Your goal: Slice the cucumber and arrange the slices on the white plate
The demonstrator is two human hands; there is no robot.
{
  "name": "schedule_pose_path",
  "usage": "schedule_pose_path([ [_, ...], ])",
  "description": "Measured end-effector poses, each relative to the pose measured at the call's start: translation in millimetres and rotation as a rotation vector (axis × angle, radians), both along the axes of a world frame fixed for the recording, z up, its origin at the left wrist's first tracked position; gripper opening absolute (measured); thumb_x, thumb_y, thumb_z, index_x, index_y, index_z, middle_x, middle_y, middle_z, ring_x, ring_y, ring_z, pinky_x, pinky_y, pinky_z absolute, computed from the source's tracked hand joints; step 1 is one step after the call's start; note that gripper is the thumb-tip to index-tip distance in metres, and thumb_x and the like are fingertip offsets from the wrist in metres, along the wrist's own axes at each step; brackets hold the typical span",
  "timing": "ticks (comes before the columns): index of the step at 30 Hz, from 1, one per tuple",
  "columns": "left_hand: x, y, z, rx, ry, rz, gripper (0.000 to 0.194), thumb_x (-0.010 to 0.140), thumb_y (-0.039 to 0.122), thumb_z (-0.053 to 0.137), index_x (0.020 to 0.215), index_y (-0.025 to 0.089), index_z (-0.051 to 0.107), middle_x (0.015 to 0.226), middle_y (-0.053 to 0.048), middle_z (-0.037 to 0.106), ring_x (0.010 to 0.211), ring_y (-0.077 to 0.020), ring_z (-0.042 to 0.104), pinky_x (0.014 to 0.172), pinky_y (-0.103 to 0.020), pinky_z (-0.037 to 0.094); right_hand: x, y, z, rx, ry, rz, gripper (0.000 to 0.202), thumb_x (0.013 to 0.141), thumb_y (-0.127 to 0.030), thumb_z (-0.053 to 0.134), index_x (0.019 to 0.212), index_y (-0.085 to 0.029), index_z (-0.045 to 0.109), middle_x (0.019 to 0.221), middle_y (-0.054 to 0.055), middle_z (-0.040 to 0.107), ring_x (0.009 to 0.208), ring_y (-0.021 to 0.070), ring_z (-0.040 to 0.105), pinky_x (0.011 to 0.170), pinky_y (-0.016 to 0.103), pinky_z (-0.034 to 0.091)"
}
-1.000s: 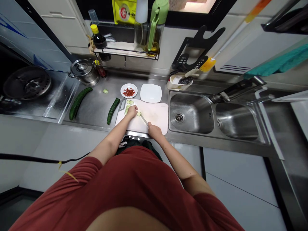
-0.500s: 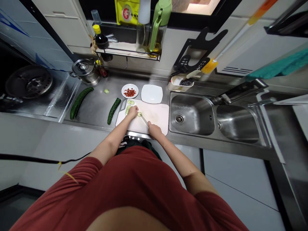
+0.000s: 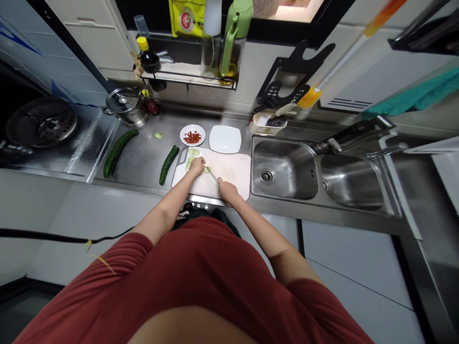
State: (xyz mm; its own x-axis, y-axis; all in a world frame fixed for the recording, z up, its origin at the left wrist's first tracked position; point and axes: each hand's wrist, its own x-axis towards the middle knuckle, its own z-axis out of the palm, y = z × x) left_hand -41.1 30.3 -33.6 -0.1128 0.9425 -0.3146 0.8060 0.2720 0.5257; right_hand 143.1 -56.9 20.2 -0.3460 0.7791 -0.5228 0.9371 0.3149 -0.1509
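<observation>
My right hand is wrapped round the handle of a knife, its blade pointing up and left over the white cutting board. At the blade's tip lies a pale green cucumber slice. My left hand is closed with curled fingers just left of that slice; what it holds, if anything, is hidden. More cucumber slices lie on the board's upper left, some partly behind my left hand. A cut length of cucumber rests beside the board, and a long whole-looking cucumber lies farther left.
Behind the board stand a plate of chopped red pieces and a white square plate. A cucumber end piece and a steel pot are at the back left. The double sink adjoins the board's right side.
The whole view has shifted slightly. My hands, the knife and the cucumber slice keep nearly the same places on the board.
</observation>
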Motion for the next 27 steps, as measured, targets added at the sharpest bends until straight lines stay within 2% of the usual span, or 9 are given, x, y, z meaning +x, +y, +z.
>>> schedule_pose_path([
  [9, -2.4, 2.8, -8.3, 0.017, 0.002, 0.001, 0.020, 0.072, 0.010, 0.062, 0.090, 0.019, 0.066, 0.093, -0.005, 0.068, 0.090, -0.0178, 0.059, 0.083, -0.026, 0.043, -2.8, -0.1, 1.8, 0.000, 0.010, -0.001, 0.037, 0.092, -0.006, 0.034, 0.127, -0.015, 0.039, 0.106, 0.017, 0.066, 0.098, 0.0242, 0.066, 0.080, 0.033, 0.049],
  [17, -0.9, 1.5, -3.1, 0.002, 0.005, 0.006, 0.018, 0.074, 0.010, 0.061, 0.090, 0.018, 0.065, 0.090, -0.004, 0.068, 0.087, -0.0172, 0.059, 0.080, -0.025, 0.043, 5.1, -3.4, 3.8, -0.016, 0.000, 0.007, 0.036, 0.093, -0.009, 0.035, 0.128, -0.015, 0.039, 0.107, 0.017, 0.066, 0.099, 0.0245, 0.065, 0.081, 0.033, 0.049],
  [27, -1.3, 1.4, -0.6, -0.016, 0.006, 0.007, 0.021, 0.072, 0.008, 0.062, 0.089, 0.019, 0.065, 0.090, -0.004, 0.067, 0.088, -0.0174, 0.059, 0.083, -0.026, 0.044, 19.0, -11.8, -4.5, -0.046, -0.019, 0.015, 0.041, 0.091, -0.011, 0.039, 0.131, -0.015, 0.035, 0.102, 0.016, 0.067, 0.098, 0.0256, 0.066, 0.078, 0.033, 0.048],
])
